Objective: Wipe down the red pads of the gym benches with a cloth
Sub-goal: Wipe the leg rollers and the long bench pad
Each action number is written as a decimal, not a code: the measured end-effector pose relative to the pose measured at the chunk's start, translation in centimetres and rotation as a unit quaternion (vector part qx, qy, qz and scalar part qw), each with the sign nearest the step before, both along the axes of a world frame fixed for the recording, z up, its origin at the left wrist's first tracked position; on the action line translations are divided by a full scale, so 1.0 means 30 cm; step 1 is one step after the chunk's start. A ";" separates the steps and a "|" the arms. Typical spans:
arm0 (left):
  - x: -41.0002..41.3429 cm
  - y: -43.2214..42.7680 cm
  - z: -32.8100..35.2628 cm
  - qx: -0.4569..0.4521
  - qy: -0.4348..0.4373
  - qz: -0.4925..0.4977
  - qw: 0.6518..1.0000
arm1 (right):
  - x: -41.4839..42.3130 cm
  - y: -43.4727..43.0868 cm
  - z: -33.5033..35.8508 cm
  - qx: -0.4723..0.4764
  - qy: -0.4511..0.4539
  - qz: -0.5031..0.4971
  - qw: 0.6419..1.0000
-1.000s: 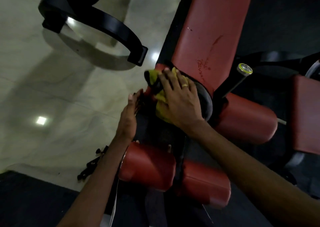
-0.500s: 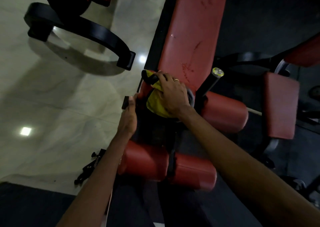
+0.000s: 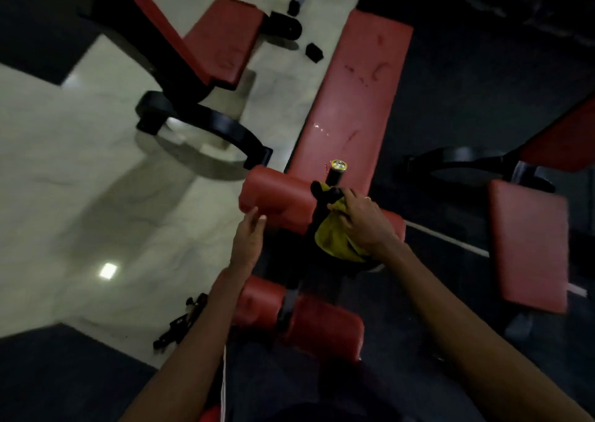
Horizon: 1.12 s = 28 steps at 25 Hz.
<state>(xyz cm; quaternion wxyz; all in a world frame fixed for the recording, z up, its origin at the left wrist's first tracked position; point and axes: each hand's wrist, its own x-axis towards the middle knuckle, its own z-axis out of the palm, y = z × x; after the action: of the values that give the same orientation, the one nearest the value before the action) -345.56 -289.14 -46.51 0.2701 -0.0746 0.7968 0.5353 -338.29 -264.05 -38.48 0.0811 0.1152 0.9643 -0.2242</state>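
Note:
A long red bench pad runs away from me at the centre, scuffed in places. At its near end sit two upper red roller pads, the left one in plain sight, with a black post between them. My right hand grips a yellow cloth against the frame just right of that post. My left hand is open, fingers straight, touching the near side of the left roller. Two lower red rollers lie closer to me.
Another red-padded bench with a curved black foot stands on the pale floor to the left. A third red pad sits at the right. A small black clip lies on the floor near my left arm.
My view has tilted up, showing more of the bench. My right hand and the cloth moved from the pad's near end to the post between the rollers. My left hand shifted onto the left roller.

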 end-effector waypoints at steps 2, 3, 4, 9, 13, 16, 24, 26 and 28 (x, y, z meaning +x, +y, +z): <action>0.125 0.071 0.067 -0.022 0.019 0.005 1.000 | 0.060 0.096 0.049 0.020 -0.007 0.010 1.000; 0.181 0.104 0.107 -0.032 0.029 0.011 0.999 | 0.086 0.141 0.074 0.018 -0.007 0.018 1.000; 0.227 0.123 0.139 -0.040 0.035 0.020 0.998 | 0.107 0.178 0.100 0.014 -0.008 0.027 1.000; 0.363 0.130 0.256 -0.050 0.058 0.060 0.995 | 0.196 0.286 0.195 -0.018 -0.017 0.031 0.999; 0.393 0.121 0.280 -0.049 0.076 0.099 0.991 | 0.221 0.378 0.228 -0.028 -0.020 0.032 0.999; 0.423 0.155 0.275 -0.051 0.078 0.119 0.988 | 0.219 0.448 0.245 -0.029 -0.015 0.057 0.998; 0.518 0.418 0.236 -0.100 0.069 0.189 0.974 | 0.017 0.662 0.187 -0.034 -0.028 0.180 0.983; 0.534 0.503 0.225 -0.123 0.074 0.224 0.964 | -0.061 0.700 0.170 -0.031 -0.020 0.222 0.974; 0.548 0.603 0.212 -0.147 0.064 0.221 0.962 | -0.119 0.734 0.170 -0.023 -0.010 0.244 0.969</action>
<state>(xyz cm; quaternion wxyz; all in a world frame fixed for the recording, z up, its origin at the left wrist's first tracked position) -329.12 -271.05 -40.16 0.0798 -0.2534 0.8462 0.4619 -341.85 -242.02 -33.39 0.1457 -0.1237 0.9569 -0.2188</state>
